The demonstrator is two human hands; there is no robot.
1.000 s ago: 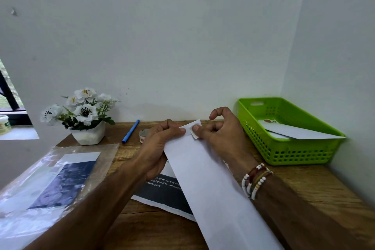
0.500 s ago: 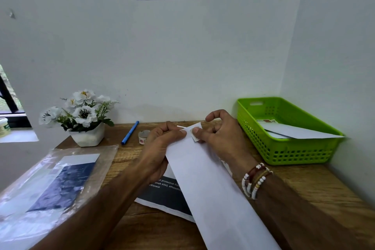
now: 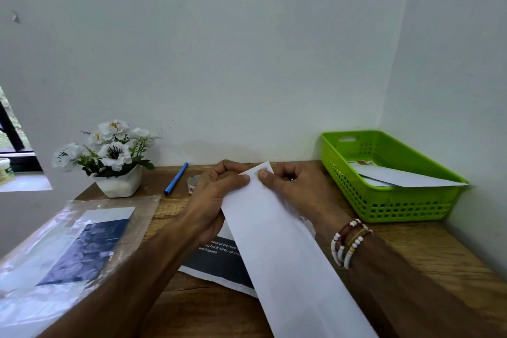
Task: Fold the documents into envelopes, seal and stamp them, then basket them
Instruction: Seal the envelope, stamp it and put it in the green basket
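Wooden surface (image 3: 417,252) by white walls; left grip (image 3: 216,195) and right grip (image 3: 297,191) both pinch the far end of a long white envelope (image 3: 274,244) at 12 o'clock, seemingly lifted; green basket (image 3: 392,211) at 2 o'clock.

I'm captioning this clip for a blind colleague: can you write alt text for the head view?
The left hand and right hand pinch the far end of a white envelope over a wooden desk. A green basket on the right holds other envelopes; a flower pot, blue pen and plastic-bagged papers sit on the left.
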